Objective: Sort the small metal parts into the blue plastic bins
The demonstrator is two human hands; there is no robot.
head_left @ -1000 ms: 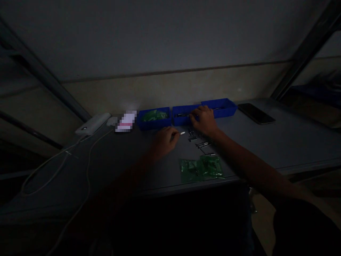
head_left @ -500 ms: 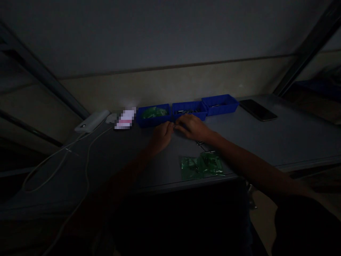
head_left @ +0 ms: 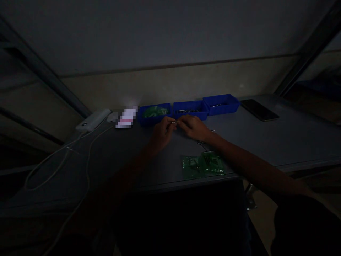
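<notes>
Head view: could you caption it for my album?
Left hand pinching a small metal part, right hand beside it, three blue bins behind, green bags lying on the table.

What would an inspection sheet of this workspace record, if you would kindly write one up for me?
Surface: grey table, dimly lit.
Work items: three blue bins in a row; left bin holds green bags, middle bin metal parts, right bin at least one metal piece; front bags, also green, lie near the table's front edge, loose parts behind them.
Clutter: phone right of the bins; blurred-out bright item left of them.
Hands: left hand pinches a small part; right hand has its fingertips against it, grip unclear.
Cables: white cables trail over the table's left side, near a white box.
Surroundings: wall behind; left post and right post.
</notes>
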